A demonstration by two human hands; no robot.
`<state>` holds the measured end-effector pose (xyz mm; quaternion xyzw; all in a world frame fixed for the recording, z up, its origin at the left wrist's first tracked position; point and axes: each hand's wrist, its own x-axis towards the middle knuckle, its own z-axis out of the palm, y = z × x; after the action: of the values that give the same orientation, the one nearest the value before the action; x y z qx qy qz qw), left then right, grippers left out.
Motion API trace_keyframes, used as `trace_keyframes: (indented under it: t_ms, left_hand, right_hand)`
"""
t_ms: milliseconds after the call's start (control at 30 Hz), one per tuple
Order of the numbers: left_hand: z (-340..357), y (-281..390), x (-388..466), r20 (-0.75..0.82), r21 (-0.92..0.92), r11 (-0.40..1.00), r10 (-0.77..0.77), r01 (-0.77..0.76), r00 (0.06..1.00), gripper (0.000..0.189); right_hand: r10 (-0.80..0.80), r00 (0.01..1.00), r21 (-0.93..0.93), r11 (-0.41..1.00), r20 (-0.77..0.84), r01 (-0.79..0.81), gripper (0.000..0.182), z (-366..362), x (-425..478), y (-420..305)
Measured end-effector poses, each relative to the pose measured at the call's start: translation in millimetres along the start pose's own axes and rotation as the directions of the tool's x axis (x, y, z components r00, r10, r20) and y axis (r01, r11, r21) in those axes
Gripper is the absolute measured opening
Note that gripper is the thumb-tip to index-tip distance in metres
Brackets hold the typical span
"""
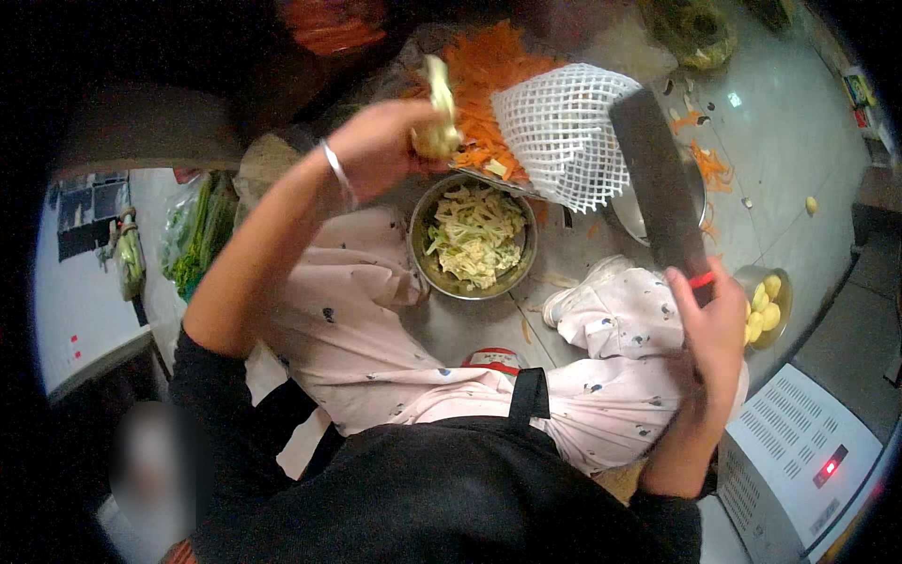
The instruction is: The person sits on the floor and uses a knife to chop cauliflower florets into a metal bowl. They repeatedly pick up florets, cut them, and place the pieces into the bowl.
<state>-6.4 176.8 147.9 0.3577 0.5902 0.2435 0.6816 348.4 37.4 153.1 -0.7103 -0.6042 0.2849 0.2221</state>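
My left hand [384, 144], with a bangle at the wrist, grips a pale yellowish vegetable piece [440, 116], blurred and raised at the near side of the orange shreds. In my right hand [708, 310] is a cleaver [655, 169] with a wide dark blade, held by its handle and pointing away from me. Between my legs on the floor stands a steel bowl [416, 257] of cut cauliflower [476, 240]. Beyond it lies a heap of shredded carrot [486, 77], partly under a white foam net [571, 134]. The blade overlaps the net's right edge in view.
A second steel bowl [697, 190] sits partly behind the blade. At the right, a steel pot [783, 317] holds peeled potatoes [764, 310] near a white appliance [803, 451]. Bagged greens [204, 233] lie at the left. Carrot scraps [712, 166] litter the tiled floor.
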Motion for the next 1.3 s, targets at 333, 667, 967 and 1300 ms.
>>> trace_keyframes:
  t_ms: [333,667,967,1300]
  left_hand:
    - [20.4,-14.0,-37.0,0.125,-0.009,0.981,0.193,-0.193,0.973,0.018]
    - [0.2,-7.0,-33.5,0.079,-0.091,0.988,0.131,-0.124,0.988,0.027]
    - [5.1,-15.1,-34.6,0.279,-0.528,0.848,0.12,0.048,0.953,0.044]
    - [13.4,-116.2,-57.5,0.053,-0.098,0.995,0.033,-0.028,0.998,0.03]
  right_hand:
    - [-0.584,0.811,0.09,0.807,-0.024,0.584,0.039,52.7,38.3,-68.0]
    - [-0.522,0.852,-0.215,0.829,0.03,0.516,0.031,75.9,70.2,-39.2]
    - [-0.271,0.962,0.23,0.937,0.011,0.262,0.016,74.9,56.3,-47.5]
    - [-0.205,0.929,0.202,0.968,0.309,0.146,0.018,86.3,18.6,-45.4]
